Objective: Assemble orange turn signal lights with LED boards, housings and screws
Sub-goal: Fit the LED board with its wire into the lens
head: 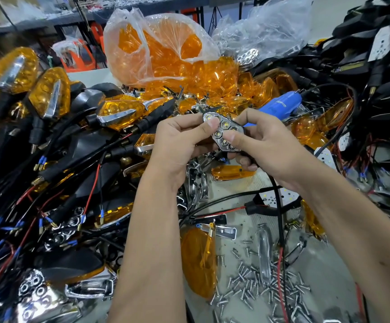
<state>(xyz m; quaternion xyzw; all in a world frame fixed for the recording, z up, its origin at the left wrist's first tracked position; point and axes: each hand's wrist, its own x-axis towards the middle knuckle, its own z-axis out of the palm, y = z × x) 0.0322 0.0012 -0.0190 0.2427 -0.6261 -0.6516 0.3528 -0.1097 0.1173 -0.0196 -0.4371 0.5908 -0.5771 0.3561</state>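
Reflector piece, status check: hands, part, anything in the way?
Both hands pinching chrome reflector, left hand, right hand. No lens fitted. Blue screwdriver idle behind; screws loose below.

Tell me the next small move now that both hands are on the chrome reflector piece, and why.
Probably press the chrome reflector flush into its black housing. Both thumbs already lie on its face, the left hand and right hand gripping it from either side, and it carries no orange lens or screw yet; the loose screws still lie on the table.

Screws [262, 285] right of finished lights [49, 96]; bag [156, 47] behind.
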